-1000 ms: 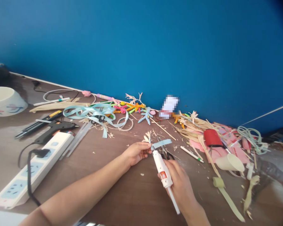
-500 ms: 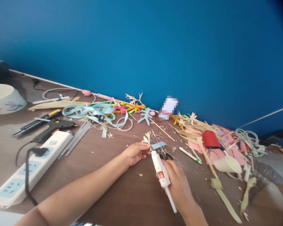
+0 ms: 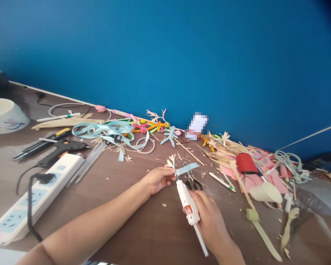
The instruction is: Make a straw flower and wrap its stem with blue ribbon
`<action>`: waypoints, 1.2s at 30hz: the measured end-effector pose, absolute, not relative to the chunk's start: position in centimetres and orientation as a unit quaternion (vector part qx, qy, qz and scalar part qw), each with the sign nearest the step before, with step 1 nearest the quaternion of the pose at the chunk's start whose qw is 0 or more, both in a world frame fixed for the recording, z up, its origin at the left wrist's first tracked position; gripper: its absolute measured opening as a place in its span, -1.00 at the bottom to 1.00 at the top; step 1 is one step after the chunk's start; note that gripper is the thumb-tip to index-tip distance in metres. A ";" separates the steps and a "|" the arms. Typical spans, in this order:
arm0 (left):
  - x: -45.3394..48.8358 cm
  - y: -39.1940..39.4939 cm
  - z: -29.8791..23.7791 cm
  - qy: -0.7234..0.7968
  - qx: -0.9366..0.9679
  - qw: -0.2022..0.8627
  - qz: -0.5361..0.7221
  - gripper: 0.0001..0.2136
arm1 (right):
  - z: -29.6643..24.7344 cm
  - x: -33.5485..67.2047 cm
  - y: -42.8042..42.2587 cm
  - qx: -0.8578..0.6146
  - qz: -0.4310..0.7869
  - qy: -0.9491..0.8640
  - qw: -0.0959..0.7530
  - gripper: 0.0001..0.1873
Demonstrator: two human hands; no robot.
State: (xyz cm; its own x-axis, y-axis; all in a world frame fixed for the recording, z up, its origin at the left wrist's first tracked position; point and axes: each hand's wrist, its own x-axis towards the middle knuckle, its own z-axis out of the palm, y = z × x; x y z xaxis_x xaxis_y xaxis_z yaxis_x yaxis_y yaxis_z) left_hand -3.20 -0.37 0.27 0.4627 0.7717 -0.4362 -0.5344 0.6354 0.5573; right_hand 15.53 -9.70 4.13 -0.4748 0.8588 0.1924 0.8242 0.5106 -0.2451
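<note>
My right hand (image 3: 206, 213) is closed around a white glue gun (image 3: 187, 200), with a translucent glue stick (image 3: 200, 241) poking out of its rear. The gun's nozzle points up, close by the fingers of my left hand (image 3: 160, 179). Those fingers pinch a small flower of pale cut strips (image 3: 171, 161). From the pinch a short light blue ribbon (image 3: 187, 168) extends to the right, just above the nozzle; whether the nozzle touches it I cannot tell. Behind the gun lie scissors with black handles (image 3: 193, 183), partly covered by my right hand.
At left sit a white power strip (image 3: 41, 197), a black glue gun (image 3: 62, 151), a utility knife (image 3: 35, 147) and a white bowl (image 3: 7, 117). Loose blue ribbon (image 3: 99, 129) and pipe cleaners line the wall. A red ribbon roll (image 3: 246, 163) and a green ribbon roll (image 3: 253, 214) lie right.
The glue gun has shifted slightly down. More of the light blue ribbon shows, reaching farther right and tilting upward. My left hand has barely moved and keeps its pinch.
</note>
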 end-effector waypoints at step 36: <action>-3.3 -0.4 0.2 0.345 0.178 0.836 0.388 -0.95 | 5.0 16.6 -11.8 -0.560 0.145 -0.791 0.201 -0.66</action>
State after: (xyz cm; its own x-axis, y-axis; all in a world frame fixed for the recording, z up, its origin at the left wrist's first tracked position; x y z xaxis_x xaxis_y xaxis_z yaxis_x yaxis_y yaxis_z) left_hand -3.28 -0.39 0.21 0.4616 0.7711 -0.4384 -0.5260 0.6360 0.5647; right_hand 16.62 -11.79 4.96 -0.2932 0.9434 0.1552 0.8272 0.3317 -0.4536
